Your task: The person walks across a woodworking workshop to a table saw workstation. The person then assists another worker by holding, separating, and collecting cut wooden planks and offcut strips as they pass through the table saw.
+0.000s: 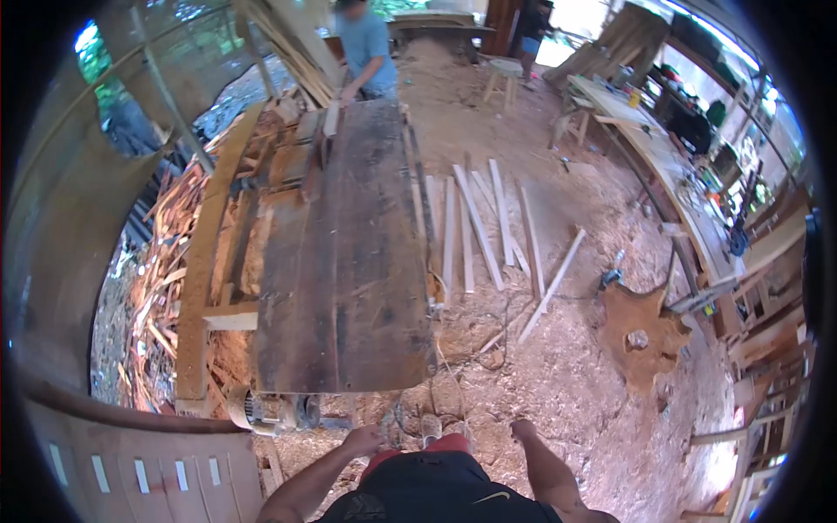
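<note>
My left hand (362, 440) hangs near my waist with its fingers curled in and nothing visible in them. It is just short of the near end of a long dark wooden table (353, 235), beside a motor (261, 410) fixed under that end. On the other side, my right hand (523, 430) hangs over the shavings-covered floor, its fingers also curled and holding nothing that shows. Neither hand touches the table.
A person in a blue shirt (370, 48) stands at the table's far end, one hand by a wood strip. Several pale strips (478, 227) lie on the floor, near cables and a star-shaped wood slab (641, 336). A long workbench (663, 157) runs along the right; a stool (501, 83) stands behind.
</note>
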`<state>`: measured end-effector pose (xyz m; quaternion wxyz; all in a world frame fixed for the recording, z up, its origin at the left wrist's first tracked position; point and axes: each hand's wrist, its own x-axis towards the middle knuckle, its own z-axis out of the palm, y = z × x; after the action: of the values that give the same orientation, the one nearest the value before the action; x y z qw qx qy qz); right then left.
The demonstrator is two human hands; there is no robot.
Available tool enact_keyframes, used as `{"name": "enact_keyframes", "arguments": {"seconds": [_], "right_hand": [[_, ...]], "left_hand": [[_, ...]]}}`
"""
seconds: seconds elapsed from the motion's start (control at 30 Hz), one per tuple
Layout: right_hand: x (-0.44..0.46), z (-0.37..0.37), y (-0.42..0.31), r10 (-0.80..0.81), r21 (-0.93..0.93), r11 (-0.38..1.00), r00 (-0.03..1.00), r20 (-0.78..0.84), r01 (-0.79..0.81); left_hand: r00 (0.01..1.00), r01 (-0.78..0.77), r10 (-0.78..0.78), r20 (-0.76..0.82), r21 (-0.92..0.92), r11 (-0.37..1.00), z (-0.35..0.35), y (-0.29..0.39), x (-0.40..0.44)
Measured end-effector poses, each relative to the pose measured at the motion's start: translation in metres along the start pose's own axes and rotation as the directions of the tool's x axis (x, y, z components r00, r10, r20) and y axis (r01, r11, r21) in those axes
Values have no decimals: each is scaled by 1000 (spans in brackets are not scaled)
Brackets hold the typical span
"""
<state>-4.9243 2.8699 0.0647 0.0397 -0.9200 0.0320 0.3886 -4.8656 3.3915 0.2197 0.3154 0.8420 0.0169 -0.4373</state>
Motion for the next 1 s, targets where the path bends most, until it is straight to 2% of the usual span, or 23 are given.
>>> {"name": "enact_keyframes", "arguments": {"seconds": [0.03,0.13,0.23,0.3,0.33,0.37,0.43,0.53,0.6,0.63,0.73,0.8,0.9,1.0], "right_hand": [[13,-11,-8,10,16,1000,1000,3,-10],[17,-62,-43,-177,-129,976,984,-23,173],[17,-90,-87,-210,-213,956,978,-9,203],[57,-58,-92,-177,-103,979,984,-25,173],[56,-63,-107,-158,-46,987,987,-28,157],[51,-65,-119,-220,-235,947,975,27,220],[50,-52,-138,-183,42,982,983,2,183],[76,-6,-154,-175,173,970,984,29,168],[32,-36,-205,-288,-226,927,954,88,301],[12,-50,-228,-340,-345,864,930,140,367],[32,-8,-247,-321,-295,895,942,98,335],[30,1,-261,-249,-207,943,965,76,260],[5,-5,-281,-182,-154,968,978,100,196],[23,-5,-281,-165,-129,975,980,109,179]], "left_hand": [[1000,11,-9,-29,70,997,-8,-6,-10],[966,-37,24,-258,-43,998,-15,-30,-35],[915,-193,231,-332,144,971,-21,-71,-50],[923,-78,46,-383,-68,995,-20,-90,-62],[921,-23,-48,-387,-177,984,-21,-98,-70],[948,24,-83,-308,-189,982,-29,-101,-82],[941,43,-102,-324,-183,982,-22,-137,-85],[939,85,-139,-314,-181,980,-18,-176,-93],[939,105,-163,-302,-200,974,-20,-196,-102],[939,109,-173,-296,-218,970,-22,-203,-108],[941,102,-176,-288,-255,962,-27,-225,-117],[942,97,-171,-287,-257,962,-31,-236,-120],[942,86,-143,-304,-194,977,-36,-247,-120],[936,68,-125,-330,-178,982,-44,-246,-118]]}}
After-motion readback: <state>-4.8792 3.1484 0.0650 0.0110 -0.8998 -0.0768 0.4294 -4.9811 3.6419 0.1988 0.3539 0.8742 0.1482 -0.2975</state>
